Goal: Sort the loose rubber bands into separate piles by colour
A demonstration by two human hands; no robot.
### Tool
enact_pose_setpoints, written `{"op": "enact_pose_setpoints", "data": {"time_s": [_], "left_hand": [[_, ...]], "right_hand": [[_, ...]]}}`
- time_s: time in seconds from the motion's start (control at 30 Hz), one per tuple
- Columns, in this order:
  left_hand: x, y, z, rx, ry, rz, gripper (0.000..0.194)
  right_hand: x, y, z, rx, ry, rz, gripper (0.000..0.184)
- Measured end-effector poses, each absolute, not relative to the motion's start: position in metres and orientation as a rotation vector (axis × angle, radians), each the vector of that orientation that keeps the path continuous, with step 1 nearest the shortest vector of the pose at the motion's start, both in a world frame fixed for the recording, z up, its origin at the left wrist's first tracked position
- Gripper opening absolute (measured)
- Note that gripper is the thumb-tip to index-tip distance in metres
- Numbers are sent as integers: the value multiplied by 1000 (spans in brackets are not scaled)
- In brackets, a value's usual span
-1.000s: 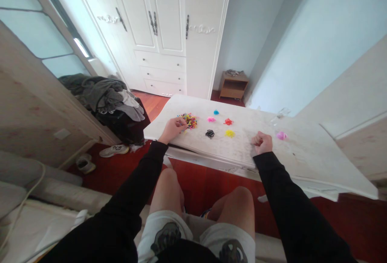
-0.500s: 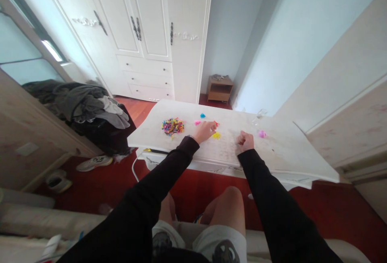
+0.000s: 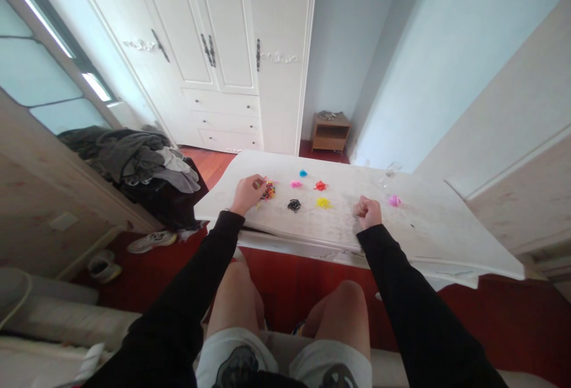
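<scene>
My left hand (image 3: 247, 194) is at the left side of a mixed pile of small coloured pieces (image 3: 269, 190) that look like rubber bands. Its thumb and fingers are closed together by the pile, and whatever is between them is too small to tell. To the right lie separate little heaps: black (image 3: 294, 205), pink (image 3: 296, 184), blue (image 3: 303, 173), red (image 3: 321, 185) and yellow (image 3: 323, 203). My right hand (image 3: 369, 212) rests as a fist on the white table (image 3: 307, 224), right of the yellow heap; its inside is hidden.
Right of my fist sits a purple-pink object (image 3: 395, 200), with a clear container (image 3: 390, 175) behind it. A small dark speck (image 3: 412, 225) lies farther right. Beyond the table stand a white wardrobe (image 3: 281, 102) and a small wooden cabinet (image 3: 331, 132). Clothes (image 3: 134, 156) are heaped at left.
My left hand has moved left from over the red and yellow heaps to the mixed pile, uncovering the black heap. My right fist stays in place on the table. The view has shifted slightly.
</scene>
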State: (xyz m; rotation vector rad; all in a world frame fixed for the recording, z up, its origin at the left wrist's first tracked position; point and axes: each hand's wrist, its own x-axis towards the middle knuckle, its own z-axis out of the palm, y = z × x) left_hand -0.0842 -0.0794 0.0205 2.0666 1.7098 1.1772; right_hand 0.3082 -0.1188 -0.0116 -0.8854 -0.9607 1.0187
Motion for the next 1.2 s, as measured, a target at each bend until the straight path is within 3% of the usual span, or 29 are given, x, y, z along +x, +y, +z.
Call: {"op": "enact_pose_setpoints", "data": {"time_s": [0.2,0.63,0.97,1.2], "left_hand": [[-128,-84,-4,2132,1673,1181,13],[-127,-92,-5,2357,1493,920,16],[-127,-89,-10,2334,1516,979,6],[-126,-87,-12,2317,1522,992,8]], "right_hand": [[311,-120,-8,-843,-906,1042,62],[311,-121,-10,-858,-866,1036,62],[312,-121,-11,-857,-835,1040,62],[312,-121,-10,-853,-835,1043,61]]}}
